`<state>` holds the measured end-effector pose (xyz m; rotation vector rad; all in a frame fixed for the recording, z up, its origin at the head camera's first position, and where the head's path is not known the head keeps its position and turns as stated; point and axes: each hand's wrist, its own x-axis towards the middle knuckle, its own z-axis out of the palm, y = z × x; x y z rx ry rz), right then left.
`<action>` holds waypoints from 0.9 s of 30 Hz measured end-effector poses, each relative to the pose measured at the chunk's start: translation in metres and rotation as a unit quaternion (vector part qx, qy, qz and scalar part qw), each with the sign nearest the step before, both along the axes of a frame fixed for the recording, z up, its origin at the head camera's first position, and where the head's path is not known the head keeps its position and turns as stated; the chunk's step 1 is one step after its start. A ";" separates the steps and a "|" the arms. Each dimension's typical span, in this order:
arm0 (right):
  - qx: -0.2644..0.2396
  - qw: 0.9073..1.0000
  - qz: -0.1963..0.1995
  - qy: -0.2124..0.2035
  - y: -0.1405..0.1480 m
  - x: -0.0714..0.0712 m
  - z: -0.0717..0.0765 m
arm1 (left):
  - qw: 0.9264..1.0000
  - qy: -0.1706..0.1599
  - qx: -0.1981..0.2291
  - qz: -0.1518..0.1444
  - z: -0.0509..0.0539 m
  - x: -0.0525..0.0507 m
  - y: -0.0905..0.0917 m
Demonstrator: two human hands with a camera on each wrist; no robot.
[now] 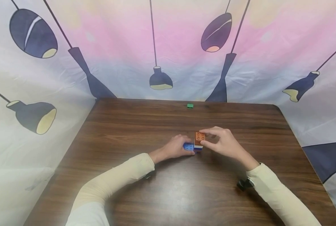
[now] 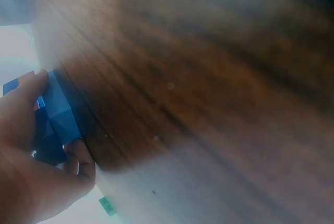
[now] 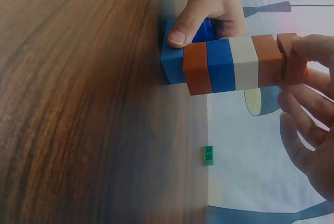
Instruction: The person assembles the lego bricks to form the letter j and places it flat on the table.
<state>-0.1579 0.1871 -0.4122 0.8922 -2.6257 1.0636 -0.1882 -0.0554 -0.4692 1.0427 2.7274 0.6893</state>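
A tower of toy building bricks stands on the table. In the right wrist view it runs from a light blue base brick (image 3: 174,68) through a lower orange brick (image 3: 197,69), a blue brick (image 3: 220,66), a white brick (image 3: 245,63) and an orange brick (image 3: 269,60). My right hand (image 1: 225,142) pinches the topmost orange brick (image 3: 296,66), which sits slightly tilted with a thin gap beneath it. Low on the tower's left side, my left hand (image 1: 175,147) grips the blue bricks at the base, its thumb on the light blue one. A studded blue brick (image 1: 189,147) shows between its fingers.
Near the far edge of the brown wooden table (image 1: 122,194) lies a small green brick (image 1: 190,106). A fabric backdrop (image 1: 128,56) printed with lamps hangs behind and beside the table. A black wrist camera (image 1: 243,184) sits under the right sleeve.
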 end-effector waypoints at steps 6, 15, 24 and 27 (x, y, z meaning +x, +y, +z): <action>0.007 1.000 0.002 -0.003 0.000 0.000 -0.001 | 1.000 0.002 -0.002 -0.002 0.000 0.000 0.000; 0.006 1.000 0.021 0.013 0.000 -0.003 -0.002 | 1.000 0.002 -0.008 -0.001 0.001 0.001 0.000; 0.014 0.998 0.035 0.048 0.000 -0.005 -0.003 | 1.000 -0.007 -0.010 0.004 0.003 0.001 0.000; 0.023 0.998 0.033 0.053 0.000 -0.005 -0.003 | 1.000 -0.005 -0.012 0.003 0.002 0.001 0.001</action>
